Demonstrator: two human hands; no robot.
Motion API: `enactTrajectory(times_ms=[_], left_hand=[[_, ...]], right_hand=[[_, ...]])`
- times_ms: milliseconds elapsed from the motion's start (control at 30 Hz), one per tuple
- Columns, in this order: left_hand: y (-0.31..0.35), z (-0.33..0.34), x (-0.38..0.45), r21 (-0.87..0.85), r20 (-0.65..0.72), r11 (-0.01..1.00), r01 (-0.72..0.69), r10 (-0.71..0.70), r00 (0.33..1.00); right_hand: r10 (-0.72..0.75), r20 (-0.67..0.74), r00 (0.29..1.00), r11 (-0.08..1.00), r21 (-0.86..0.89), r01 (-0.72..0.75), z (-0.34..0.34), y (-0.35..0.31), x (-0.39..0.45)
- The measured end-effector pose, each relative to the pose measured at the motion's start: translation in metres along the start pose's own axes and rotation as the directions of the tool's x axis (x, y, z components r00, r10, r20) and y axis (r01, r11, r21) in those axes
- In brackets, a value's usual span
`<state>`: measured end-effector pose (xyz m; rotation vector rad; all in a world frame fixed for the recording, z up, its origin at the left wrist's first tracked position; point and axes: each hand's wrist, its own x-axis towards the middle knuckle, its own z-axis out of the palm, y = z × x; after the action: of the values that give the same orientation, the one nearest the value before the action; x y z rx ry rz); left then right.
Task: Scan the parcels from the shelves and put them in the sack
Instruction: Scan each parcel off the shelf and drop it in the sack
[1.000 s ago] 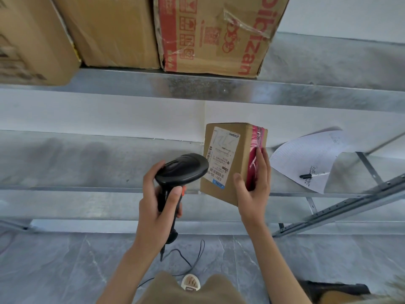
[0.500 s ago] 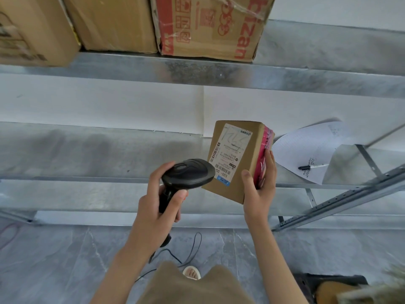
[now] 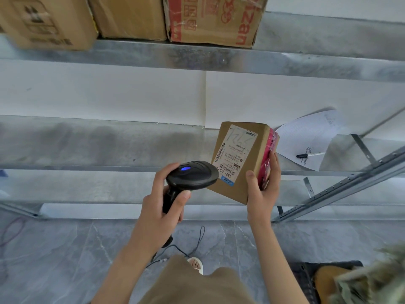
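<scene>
My right hand [image 3: 264, 189] grips a small cardboard parcel [image 3: 243, 159] with pink tape on one side and a white shipping label facing me. My left hand [image 3: 163, 207] grips the handle of a black barcode scanner [image 3: 191, 175], whose head sits just left of the label's lower corner. A blue light glows on top of the scanner. Both are held in front of the middle metal shelf [image 3: 87, 148]. A dark sack [image 3: 306, 279] shows at the bottom right, partly hidden.
Three large cardboard boxes [image 3: 210, 18] stand on the upper shelf [image 3: 219, 60]. A sheet of paper [image 3: 311, 139] with a black marker [image 3: 303, 155] lies on the middle shelf at the right. The scanner's cable [image 3: 186, 249] hangs over the grey tiled floor.
The scanner's head has come closer to the parcel's label, and a blue light is now lit on top of it. The parcel is tilted a little more to the right.
</scene>
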<state>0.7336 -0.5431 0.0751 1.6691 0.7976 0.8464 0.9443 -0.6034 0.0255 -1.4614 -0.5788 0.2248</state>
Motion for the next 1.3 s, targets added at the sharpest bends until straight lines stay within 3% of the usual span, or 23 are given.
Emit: enactTrajectory(times_ms=[233,433,600,800,967,1100,1300], left_hand=[[0.002,-0.014,-0.035,0.055,0.027,0.998,-0.012,0.011,1.000],[0.007,-0.021,-0.070,0.073,0.096,0.997,0.006,-0.013,0.995],[0.007,0.004,-0.091,0.050,0.197,0.998,-0.032,0.021,0.980],[0.021,0.049,-0.125,0.007,0.320,0.998,-0.061,0.056,0.946],[0.036,0.105,-0.123,-0.024,0.367,0.997,-0.071,0.075,0.927],[0.057,0.187,-0.114,-0.124,0.411,0.991,-0.046,0.093,0.907],[0.084,0.339,-0.124,-0.227,0.571,0.974,-0.027,0.155,0.806]], right_hand=[[0.027,-0.018,0.999,1.000,-0.011,-0.027,-0.013,-0.013,-0.041],[0.130,-0.077,0.989,0.989,-0.063,-0.135,-0.045,-0.024,-0.098],[0.137,-0.203,0.969,0.975,-0.145,-0.169,-0.093,-0.033,-0.148],[0.205,-0.375,0.904,0.962,-0.095,-0.257,-0.153,-0.031,-0.190],[0.207,-0.459,0.864,0.966,-0.045,-0.255,-0.206,-0.032,-0.177],[0.163,-0.530,0.832,0.975,-0.045,-0.219,-0.272,-0.044,-0.155],[0.111,-0.734,0.670,0.972,-0.060,-0.226,-0.399,-0.048,-0.140]])
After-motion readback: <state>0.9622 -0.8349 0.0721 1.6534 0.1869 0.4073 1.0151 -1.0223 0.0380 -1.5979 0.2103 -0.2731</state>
